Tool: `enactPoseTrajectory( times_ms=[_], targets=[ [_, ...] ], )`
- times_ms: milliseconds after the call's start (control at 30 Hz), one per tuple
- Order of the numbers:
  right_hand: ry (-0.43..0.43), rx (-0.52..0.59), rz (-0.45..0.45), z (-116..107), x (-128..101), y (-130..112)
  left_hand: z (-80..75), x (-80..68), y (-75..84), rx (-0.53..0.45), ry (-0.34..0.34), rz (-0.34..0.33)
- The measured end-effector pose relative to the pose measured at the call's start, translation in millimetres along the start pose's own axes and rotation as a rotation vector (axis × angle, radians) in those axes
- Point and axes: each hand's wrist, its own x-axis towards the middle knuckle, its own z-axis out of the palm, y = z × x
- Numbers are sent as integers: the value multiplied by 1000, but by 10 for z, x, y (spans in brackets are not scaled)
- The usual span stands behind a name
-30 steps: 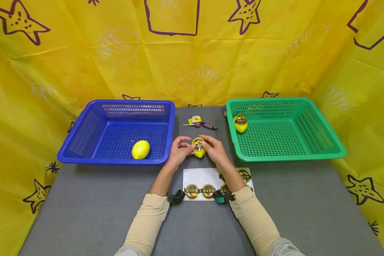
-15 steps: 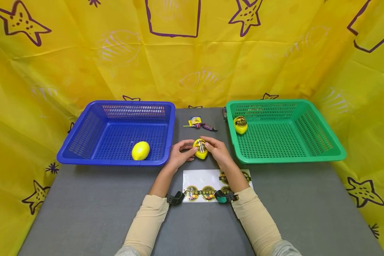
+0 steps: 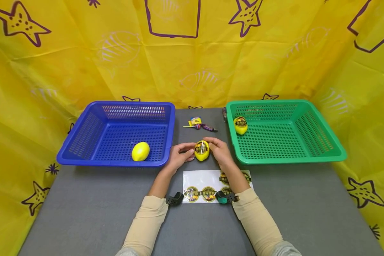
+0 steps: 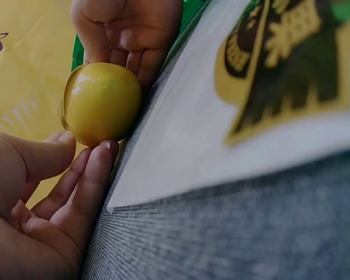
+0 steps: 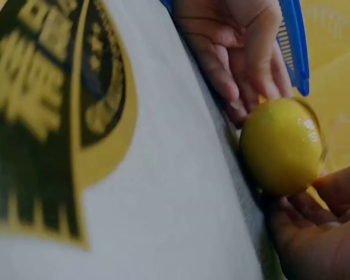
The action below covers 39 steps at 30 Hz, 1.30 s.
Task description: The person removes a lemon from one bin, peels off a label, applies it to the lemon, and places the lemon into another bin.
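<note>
Fingers of both hands, bent and parted in wide curves, hold a labelled lemon (image 3: pixel 202 150) between them at the middle of the grey surface (image 3: pixel 99 213). Going from the left, the blue basket (image 3: pixel 115 140) has a plain lemon (image 3: pixel 140 151) on its floor, near its front rim. Just beside that basket's right side comes the left hand (image 3: pixel 178 156); its thumb and fingertips touch the left flank of the labelled lemon, with a gap between thumb and fingers. The lemon's round black-and-gold label faces up. Behind it lie a yellow packet (image 3: pixel 196 121), a lollipop (image 3: pixel 197 126) and a purple wrapper (image 3: pixel 208 127); on its near side is a white sticker sheet (image 3: pixel 201 176), partly under the right forearm. Next, the right hand (image 3: pixel 221 153) curves its thumb and fingers against the fruit's right flank. Farthest right, the green basket (image 3: pixel 275 142) holds a second labelled lemon (image 3: pixel 241 125) near its left wall.
</note>
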Motion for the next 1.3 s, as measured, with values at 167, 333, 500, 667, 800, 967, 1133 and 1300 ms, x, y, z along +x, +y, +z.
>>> enactPoseTrajectory(
  times_ms=[167, 333, 500, 667, 800, 967, 1133, 1300],
  targets=[
    [111, -139, -81, 7, -47, -55, -2, 4, -8, -11, -10, -15],
    [162, -226, -152, -38, -90, -107, -5, 1, -30, 7, -4, -26],
    [18, -537, -214, -13, -188, -226, -16, -13, -55, 61, -5, -27],
    [-56, -845, -280, 84, -251, -295, -1, 5, -38, 116, -8, -9],
    [-42, -971, -336, 119, -275, -318, 3, 16, -39, 108, -8, -28],
    [-39, -997, -367, 65, -371, -528, -2, 8, -25, 126, -8, -35],
    [-49, -905, -392, -149, -481, -966, -14, 16, -26, 160, -28, -20],
    [-39, -848, -383, -468, -435, -1462, -28, 31, -33, 82, -17, -37]
  ],
)
